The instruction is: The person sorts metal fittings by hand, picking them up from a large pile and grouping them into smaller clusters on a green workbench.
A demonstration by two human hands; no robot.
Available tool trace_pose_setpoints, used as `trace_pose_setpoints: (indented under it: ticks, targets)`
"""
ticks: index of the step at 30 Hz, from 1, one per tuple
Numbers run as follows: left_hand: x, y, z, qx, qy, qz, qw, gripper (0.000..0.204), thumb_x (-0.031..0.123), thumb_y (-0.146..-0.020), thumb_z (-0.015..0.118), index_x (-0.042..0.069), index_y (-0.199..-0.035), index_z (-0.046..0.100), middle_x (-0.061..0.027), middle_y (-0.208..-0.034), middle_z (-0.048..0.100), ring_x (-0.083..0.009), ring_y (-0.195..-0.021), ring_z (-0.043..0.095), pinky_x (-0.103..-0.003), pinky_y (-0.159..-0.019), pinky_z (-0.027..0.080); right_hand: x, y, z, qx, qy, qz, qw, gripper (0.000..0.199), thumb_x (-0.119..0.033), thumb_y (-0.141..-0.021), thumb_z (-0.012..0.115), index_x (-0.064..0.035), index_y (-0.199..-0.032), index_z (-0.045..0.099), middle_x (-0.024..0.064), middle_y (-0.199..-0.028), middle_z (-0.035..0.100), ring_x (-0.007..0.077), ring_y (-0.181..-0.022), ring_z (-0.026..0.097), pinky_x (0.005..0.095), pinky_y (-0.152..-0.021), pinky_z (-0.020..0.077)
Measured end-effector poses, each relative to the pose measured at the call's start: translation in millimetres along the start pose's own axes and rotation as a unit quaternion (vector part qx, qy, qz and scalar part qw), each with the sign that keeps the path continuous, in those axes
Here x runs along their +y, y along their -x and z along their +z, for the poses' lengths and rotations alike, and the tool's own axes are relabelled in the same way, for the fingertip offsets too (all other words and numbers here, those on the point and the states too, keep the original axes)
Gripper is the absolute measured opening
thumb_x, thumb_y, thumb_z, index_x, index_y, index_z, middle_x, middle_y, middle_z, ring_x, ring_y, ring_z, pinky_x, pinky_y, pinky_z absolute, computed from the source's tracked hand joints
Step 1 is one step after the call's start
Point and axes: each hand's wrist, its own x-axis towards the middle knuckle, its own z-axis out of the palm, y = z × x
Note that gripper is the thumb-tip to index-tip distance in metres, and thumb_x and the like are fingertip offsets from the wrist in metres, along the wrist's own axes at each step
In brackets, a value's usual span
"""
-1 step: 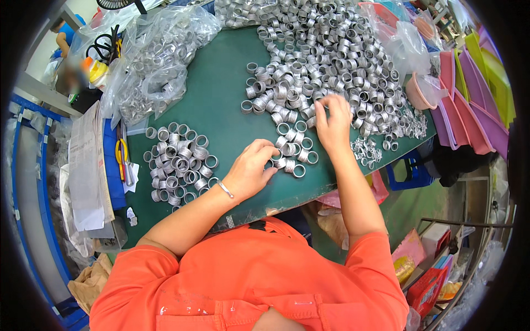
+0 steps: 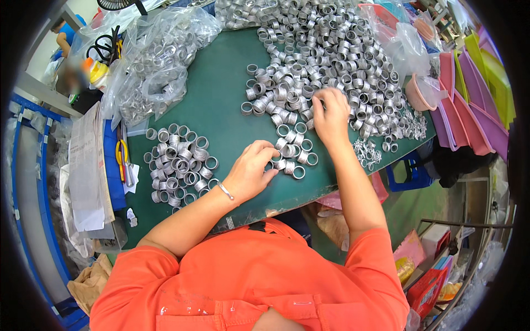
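On the green tabletop [image 2: 226, 83] lie many short grey metal rings with ridged outsides. My left hand [image 2: 253, 168] rests at the left edge of a small cluster of rings [image 2: 290, 149], its thumb and fingers curved around a metal ring [image 2: 270, 165] there. Past that cluster, my right hand [image 2: 333, 113] reaches to the near edge of a large ring heap [image 2: 337, 49]. Its fingers bend down over the rings, and the heap side of its fingertips is hidden, so what they hold cannot be made out. A separate ring pile [image 2: 179, 163] lies left of my left forearm.
A clear plastic bag [image 2: 160, 66] full of metal parts lies at the far left. Tiny metal pieces [image 2: 367, 153] are scattered near the table's right edge. Pink, purple and green bins [image 2: 469, 105] stand at right; yellow-handled scissors [image 2: 120, 157] lie at left. Another person [image 2: 66, 38] is far left.
My right hand has shifted slightly to the left and away from me over the edge of the heap. My left hand stays in place.
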Motion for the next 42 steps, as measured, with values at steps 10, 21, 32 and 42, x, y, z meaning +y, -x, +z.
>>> trace_pose_setpoints:
  ticks: [10, 21, 32, 42]
  targets:
    - [5.7, 2.4, -25.2, 0.03, 0.002, -0.031, 0.999, 0.031, 0.004, -0.074, 0.072, 0.004, -0.102, 0.059, -0.0135, -0.111, 0.054, -0.0296, -0.1, 0.057, -0.036, -0.084, 0.048, 12.5, -75.1, 54.1, -0.202, 0.184, 0.114, 0.955, 0.029, -0.037, -0.083, 0.064, -0.0086, -0.082, 0.069, 0.0114, -0.095, 0.066, 0.0326, -0.095, 0.061, 0.05, -0.078, 0.047]
    - [-56.3, -82.0, -27.0, 0.049, -0.15, -0.04, 0.987, 0.035, 0.002, -0.072, 0.072, 0.005, -0.103, 0.056, -0.0156, -0.103, 0.055, -0.0347, -0.095, 0.056, -0.04, -0.085, 0.046, -36.6, 28.0, -28.4, -0.028, -0.514, 0.203, 0.833, 0.037, 0.012, -0.08, 0.063, -0.0031, -0.108, 0.043, 0.0134, -0.114, 0.057, 0.0155, -0.098, 0.057, 0.0275, -0.085, 0.0492]
    - [-32.2, -40.5, -10.0, 0.006, -0.023, 0.009, 1.0, 0.02, -0.003, -0.069, 0.073, 0.002, -0.078, 0.055, -0.0101, -0.085, 0.057, -0.0257, -0.075, 0.059, -0.032, -0.068, 0.049, -60.9, 75.3, -59.1, 0.006, -0.589, 0.272, 0.761, 0.041, 0.014, -0.08, 0.061, -0.0017, -0.114, 0.044, 0.012, -0.11, 0.057, 0.0182, -0.097, 0.06, 0.0288, -0.083, 0.0515]
    - [-4.6, -5.2, -8.2, 0.043, 0.302, -0.2, 0.931, 0.042, -0.004, -0.079, 0.067, 0.0, -0.119, 0.055, -0.0064, -0.102, 0.06, -0.0164, -0.094, 0.059, -0.028, -0.084, 0.05, 71.6, 222.2, -130.2, 0.179, -0.185, 0.54, 0.801, 0.023, -0.006, -0.091, 0.056, -0.002, -0.114, 0.053, 0.0093, -0.105, 0.058, 0.0128, -0.088, 0.059, 0.0239, -0.07, 0.0493]
